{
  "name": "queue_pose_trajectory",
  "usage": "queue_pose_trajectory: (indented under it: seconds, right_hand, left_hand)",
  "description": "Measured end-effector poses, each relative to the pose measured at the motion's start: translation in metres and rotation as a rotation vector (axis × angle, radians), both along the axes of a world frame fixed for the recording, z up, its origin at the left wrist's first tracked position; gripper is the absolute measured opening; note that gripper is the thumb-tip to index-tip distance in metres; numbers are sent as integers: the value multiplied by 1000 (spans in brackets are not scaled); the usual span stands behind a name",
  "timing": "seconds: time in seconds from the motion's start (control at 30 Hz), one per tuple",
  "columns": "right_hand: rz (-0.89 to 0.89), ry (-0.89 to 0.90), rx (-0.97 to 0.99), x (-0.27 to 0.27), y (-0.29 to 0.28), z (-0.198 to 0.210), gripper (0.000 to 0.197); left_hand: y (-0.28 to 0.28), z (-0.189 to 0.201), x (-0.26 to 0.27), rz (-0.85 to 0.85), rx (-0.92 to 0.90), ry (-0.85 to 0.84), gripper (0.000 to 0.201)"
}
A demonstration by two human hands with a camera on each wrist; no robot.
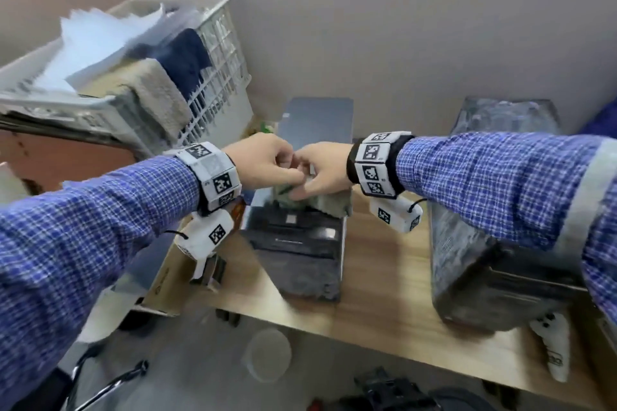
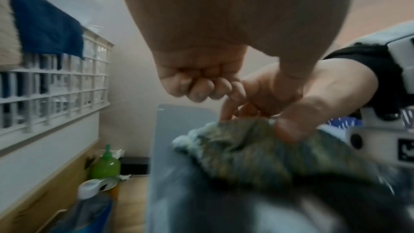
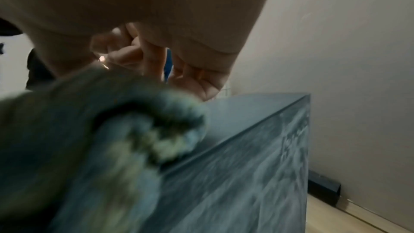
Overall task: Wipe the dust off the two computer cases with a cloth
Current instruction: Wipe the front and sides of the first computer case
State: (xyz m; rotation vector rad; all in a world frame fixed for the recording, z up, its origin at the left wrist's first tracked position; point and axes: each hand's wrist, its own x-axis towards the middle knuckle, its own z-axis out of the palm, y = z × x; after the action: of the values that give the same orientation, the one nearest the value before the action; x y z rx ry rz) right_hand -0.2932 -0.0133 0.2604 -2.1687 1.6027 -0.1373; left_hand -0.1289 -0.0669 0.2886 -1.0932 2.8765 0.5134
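Grey-green terry cloth (image 1: 309, 198) sits bunched on top of the left computer case (image 1: 300, 210), both on a wooden desk (image 1: 384, 277). The right hand (image 1: 325, 170) pinches its upper folds; the left hand (image 1: 263, 162), fingers curled, meets it there, its grip on the fabric unclear. Soft and light, the cloth likely handles best gathered into a flat pad. The second case (image 1: 494, 210) stands apart, streaked with dust.

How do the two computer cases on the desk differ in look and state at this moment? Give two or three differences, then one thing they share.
The left computer case has the cloth on its top, with the left hand and right hand over it; the right computer case has neither. The left case's top looks smooth and evenly grey; the right case's top looks streaked and smeary. Both are dark towers standing upright on the wooden desk.
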Motion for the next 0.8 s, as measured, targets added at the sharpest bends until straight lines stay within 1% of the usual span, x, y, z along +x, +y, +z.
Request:
queue_pose_trajectory:
  seconds: [0.07,0.1,0.23,0.4,0.47,0.57,0.67,0.73,0.8]
  right_hand:
    - [12,50,-25,8,2,-9,48]
    - [2,77,-35,8,2,-12,48]
    - [-102,118,-25,-7,1,-11,44]
    - [-298,109,-31,-44,12,-9,38]
    - [-379,85,-40,-60,19,-9,35]
    - [-465,66,-35,-83,27,-10,32]
    - [-555,36,-45,-100,38,-6,32]
    - [-587,3,-72,-109,48,-2,34]
    - [-592,-48,-110,-114,63,0,33]
  left_hand:
    - [7,-8,19,-84,42,-77,52]
    - [10,-12,25,-138,20,-106,56]
    - [21,-29,28,-403,-211,-203,69]
    - [35,-38,9,-582,-569,-200,59]
    - [44,-40,7,-589,-634,-191,54]
    - [59,-40,-12,-506,-630,-180,52]
    - [72,-44,-46,-408,-572,-156,50]
    - [78,-45,-66,-386,-522,-154,47]
    - [77,-45,-75,-365,-430,-185,47]
